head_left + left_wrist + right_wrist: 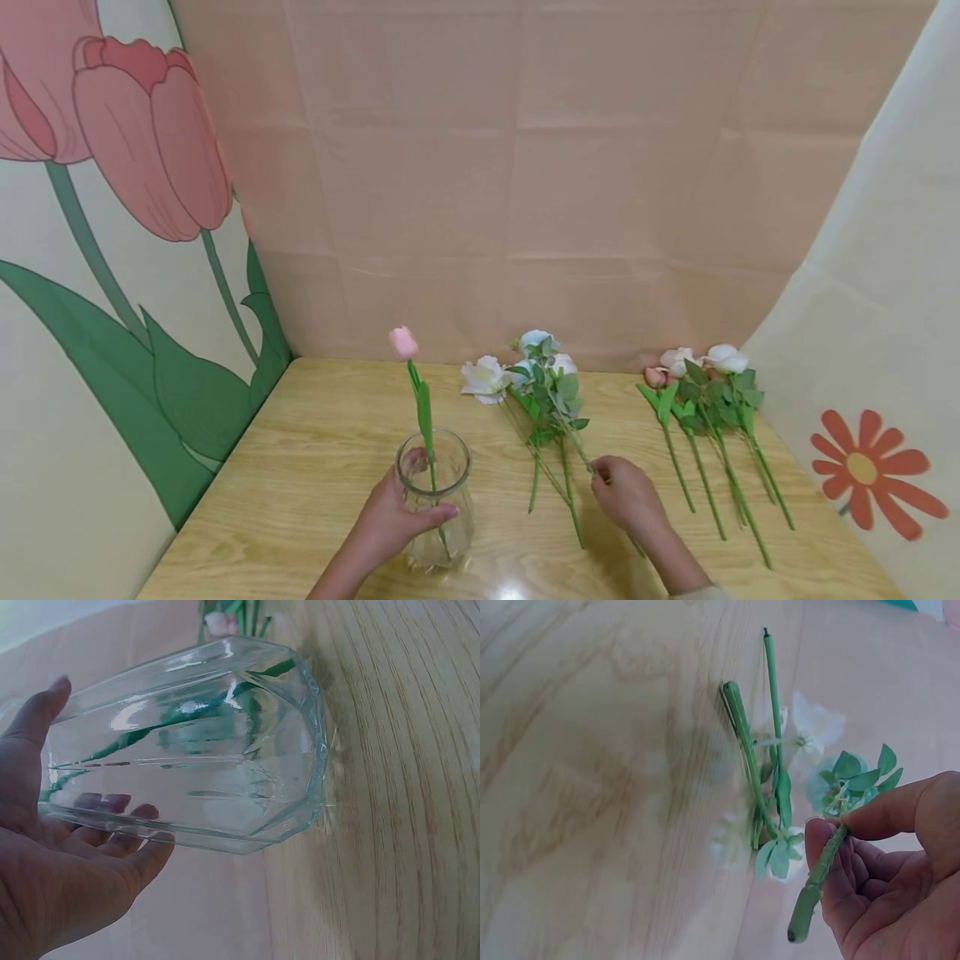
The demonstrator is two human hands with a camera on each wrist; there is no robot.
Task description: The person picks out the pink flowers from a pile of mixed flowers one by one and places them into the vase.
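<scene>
My left hand (386, 521) grips a clear glass vase (442, 546), its thumb and fingers spread round the sides. In the left wrist view, the vase's faceted base meets the tabletop. A pink artificial tulip (403, 342) stands in the vase, its green stem (142, 735) slanting down through the glass. To the right, my right hand (628, 498) pinches a green flower stem (821, 874) between thumb and forefinger. That stem runs up to leaves and what looks like a pale blue rose (537, 340), overlapping a small group of flowers. White lily-like bloom (486, 379) lies at that group's left.
Another bunch, with white roses (726, 358) and a small pink bloom (655, 377), lies on the right of the wooden table (300, 467). A plain pinkish cloth (525, 183) hangs behind. Flower-printed cloths flank both sides.
</scene>
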